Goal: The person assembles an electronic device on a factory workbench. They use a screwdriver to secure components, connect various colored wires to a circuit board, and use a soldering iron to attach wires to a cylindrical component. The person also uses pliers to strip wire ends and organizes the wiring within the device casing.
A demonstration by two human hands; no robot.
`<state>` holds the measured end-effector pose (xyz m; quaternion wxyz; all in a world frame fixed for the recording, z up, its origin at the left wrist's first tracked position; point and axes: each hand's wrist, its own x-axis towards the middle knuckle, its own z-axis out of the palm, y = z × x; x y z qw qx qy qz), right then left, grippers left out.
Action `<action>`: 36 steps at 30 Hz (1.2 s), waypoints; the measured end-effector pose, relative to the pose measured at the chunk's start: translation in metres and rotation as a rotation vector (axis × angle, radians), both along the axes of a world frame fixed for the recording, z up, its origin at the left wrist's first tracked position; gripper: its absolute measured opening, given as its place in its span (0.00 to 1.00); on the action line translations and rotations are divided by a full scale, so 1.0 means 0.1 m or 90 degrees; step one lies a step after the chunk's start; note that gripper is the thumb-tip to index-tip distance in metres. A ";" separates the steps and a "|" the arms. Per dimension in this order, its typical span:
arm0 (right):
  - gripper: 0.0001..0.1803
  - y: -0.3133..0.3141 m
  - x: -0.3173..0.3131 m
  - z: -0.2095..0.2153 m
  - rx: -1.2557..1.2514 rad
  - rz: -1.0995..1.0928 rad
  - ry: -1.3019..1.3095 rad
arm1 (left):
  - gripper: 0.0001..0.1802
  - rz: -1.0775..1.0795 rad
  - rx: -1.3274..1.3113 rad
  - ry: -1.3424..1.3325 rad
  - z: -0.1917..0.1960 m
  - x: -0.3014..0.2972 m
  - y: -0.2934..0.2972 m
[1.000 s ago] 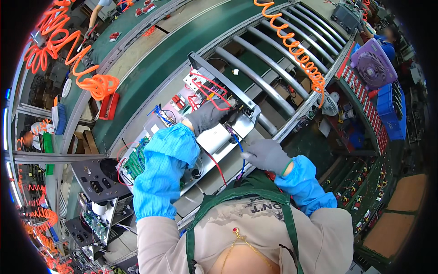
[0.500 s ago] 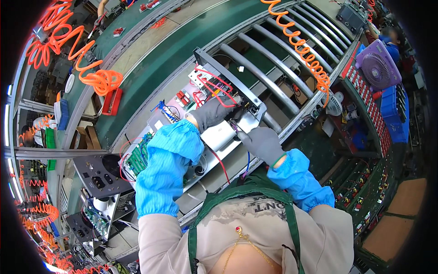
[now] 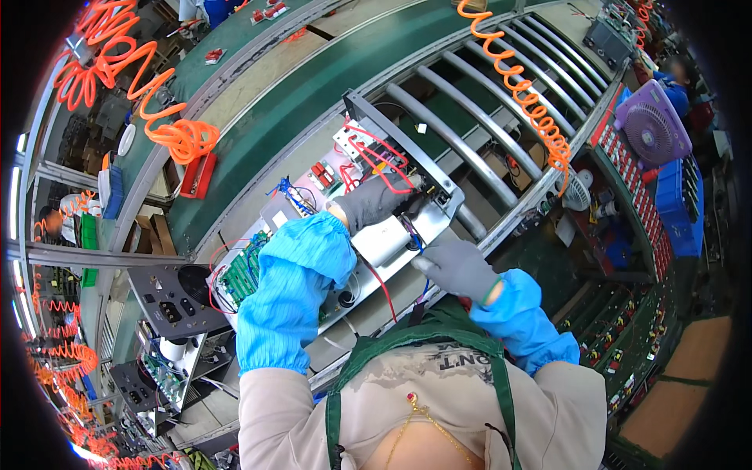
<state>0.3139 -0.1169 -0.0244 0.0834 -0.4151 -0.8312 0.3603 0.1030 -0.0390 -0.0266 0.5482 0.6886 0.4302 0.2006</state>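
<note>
An electrical chassis (image 3: 356,278) lies at a slant in front of me, with an upright metal end frame (image 3: 403,145). My left hand (image 3: 374,205), in a grey glove, reaches across it to the inner side of that frame. Its fingers curl by a dark part there, and their tips are hidden. A white cylinder (image 3: 384,241) lies just below this hand. My right hand (image 3: 456,270), also gloved, is closed in a pinch on a blue wire (image 3: 415,237) at the near edge of the chassis. Red wires (image 3: 376,149) loop from a white terminal block (image 3: 349,139) beyond my left hand.
Metal rollers (image 3: 450,133) continue to the upper right. A green circuit board (image 3: 239,276) and a dark panel with sockets (image 3: 174,301) are at the left. Orange coiled hoses (image 3: 188,141) hang at both sides. A red bin (image 3: 199,175) stands beyond, and a purple fan (image 3: 654,124) at the right.
My right hand has drawn back from the chassis, down and to the right, with the blue wire in its fingers. My left hand stays by the end frame. The view has shifted slightly.
</note>
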 end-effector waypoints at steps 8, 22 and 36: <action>0.28 0.03 -0.16 -0.20 0.050 -0.103 -0.186 | 0.21 -0.010 0.059 0.008 0.12 -0.01 -0.03; 0.22 -0.03 0.12 -0.22 -0.007 -0.007 0.061 | 0.24 0.011 0.003 -0.039 -0.06 -0.02 -0.02; 0.18 0.11 0.15 0.21 -0.339 0.010 0.120 | 0.23 -0.003 0.038 -0.029 -0.03 -0.02 0.00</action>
